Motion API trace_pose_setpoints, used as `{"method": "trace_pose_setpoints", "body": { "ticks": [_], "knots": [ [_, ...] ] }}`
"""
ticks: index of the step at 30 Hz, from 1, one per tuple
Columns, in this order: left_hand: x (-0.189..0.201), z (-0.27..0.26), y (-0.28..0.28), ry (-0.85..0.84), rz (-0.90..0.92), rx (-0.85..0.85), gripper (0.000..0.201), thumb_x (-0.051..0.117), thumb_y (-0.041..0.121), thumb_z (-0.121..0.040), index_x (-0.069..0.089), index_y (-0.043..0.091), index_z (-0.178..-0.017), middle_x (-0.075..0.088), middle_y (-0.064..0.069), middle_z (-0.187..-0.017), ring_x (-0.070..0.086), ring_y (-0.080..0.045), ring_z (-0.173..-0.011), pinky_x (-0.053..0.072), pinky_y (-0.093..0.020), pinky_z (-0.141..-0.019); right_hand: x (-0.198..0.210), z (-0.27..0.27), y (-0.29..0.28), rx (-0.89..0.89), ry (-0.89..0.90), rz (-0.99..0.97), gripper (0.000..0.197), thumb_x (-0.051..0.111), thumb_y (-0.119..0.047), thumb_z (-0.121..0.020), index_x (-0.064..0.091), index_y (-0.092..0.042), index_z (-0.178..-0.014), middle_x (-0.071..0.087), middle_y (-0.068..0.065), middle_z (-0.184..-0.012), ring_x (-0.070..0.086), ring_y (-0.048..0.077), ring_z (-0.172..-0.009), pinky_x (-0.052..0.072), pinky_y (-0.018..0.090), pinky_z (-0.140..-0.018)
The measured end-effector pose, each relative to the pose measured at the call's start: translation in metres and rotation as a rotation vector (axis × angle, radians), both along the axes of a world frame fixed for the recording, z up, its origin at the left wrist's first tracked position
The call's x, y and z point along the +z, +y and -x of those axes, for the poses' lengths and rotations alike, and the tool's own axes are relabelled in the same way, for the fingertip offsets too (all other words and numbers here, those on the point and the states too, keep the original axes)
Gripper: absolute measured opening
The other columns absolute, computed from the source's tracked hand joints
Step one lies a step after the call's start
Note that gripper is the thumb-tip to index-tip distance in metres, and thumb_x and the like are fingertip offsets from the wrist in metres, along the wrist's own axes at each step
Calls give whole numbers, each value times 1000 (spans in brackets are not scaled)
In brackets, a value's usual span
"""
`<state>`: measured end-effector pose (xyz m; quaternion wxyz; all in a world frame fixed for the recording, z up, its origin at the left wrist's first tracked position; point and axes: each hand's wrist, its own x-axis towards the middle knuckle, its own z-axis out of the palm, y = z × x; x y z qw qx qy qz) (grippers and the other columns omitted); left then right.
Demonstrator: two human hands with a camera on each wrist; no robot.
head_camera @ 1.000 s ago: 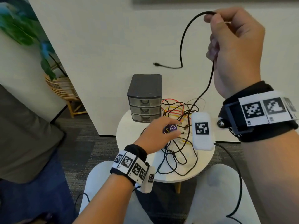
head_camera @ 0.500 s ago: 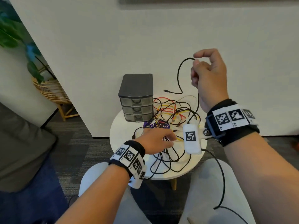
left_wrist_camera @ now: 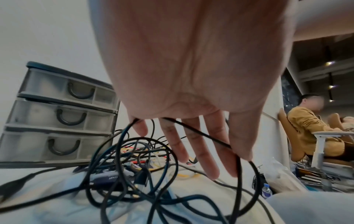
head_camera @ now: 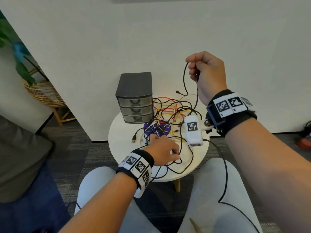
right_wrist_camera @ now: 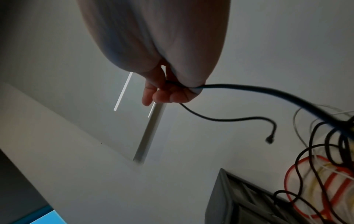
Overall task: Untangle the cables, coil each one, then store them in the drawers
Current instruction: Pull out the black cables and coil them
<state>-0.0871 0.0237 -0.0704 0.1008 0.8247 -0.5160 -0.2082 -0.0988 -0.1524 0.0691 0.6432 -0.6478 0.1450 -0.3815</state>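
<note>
1. Pinching a black cable [head_camera: 185, 78] above the round table [head_camera: 117, 140], the right hand [head_camera: 207, 73] lifts it from the tangle [head_camera: 170, 115] beside the shut drawers [head_camera: 134, 105], while the left hand [head_camera: 161, 152] rests on the pile.
2. Left wrist view: the fingers [left_wrist_camera: 201, 144] hang straight, and one strand crosses them under the thumb.
3. Right wrist view: the plug end [right_wrist_camera: 269, 140] dangles free, so feeding it back through the loops probably beats pulling hard.
</note>
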Motion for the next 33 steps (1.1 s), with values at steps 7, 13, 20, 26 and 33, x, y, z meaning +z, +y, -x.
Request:
{"method": "trace_pose_setpoints", "body": {
  "ticks": [7, 13, 20, 26, 33],
  "knots": [
    [24, -29, 19, 141, 300, 175, 19, 53, 36, -99, 60, 26, -85, 71, 16, -79, 62, -3, -88, 35, -51, -109, -30, 21, -6, 284, 516, 628, 30, 61, -4, -93, 80, -28, -93, 65, -1, -107, 57, 12, -95, 43, 29, -87],
    [49, -48, 28, 178, 426, 251, 15, 55, 30, -102, 65, 24, -94, 67, 4, -85, 61, -11, -81, 49, -40, -86, -57, 28, 15, 604, 735, 984, 19, 65, -23, -96, 75, -28, -111, 50, -11, -99, 44, -4, -87, 36, 26, -82],
    [45, -53, 41, 193, 474, 239, 11, 57, 26, -101, 60, 22, -91, 65, 1, -86, 59, -17, -81, 49, -33, -77, -34, 21, 18, 572, 571, 937, 22, 60, -33, -99, 77, -23, -89, 65, -7, -96, 60, 11, -93, 45, 37, -89],
    [27, -64, 50, 225, 451, 312, 9, 65, 24, -98, 71, 20, -93, 71, 3, -93, 64, -13, -90, 48, -28, -84, 17, 25, 39, 304, 191, 757, 26, 59, -26, -100, 78, -15, -86, 66, -14, -77, 55, 1, -70, 41, 31, -72],
    [19, -63, 56, 217, 401, 307, 20, 57, 27, -102, 71, 30, -88, 70, 8, -99, 63, -9, -97, 50, -31, -92, 73, 29, 36, -20, -206, 380, 28, 53, -27, -101, 69, -28, -77, 71, 10, -87, 48, 16, -69, 39, 26, -64]
  ]
}}
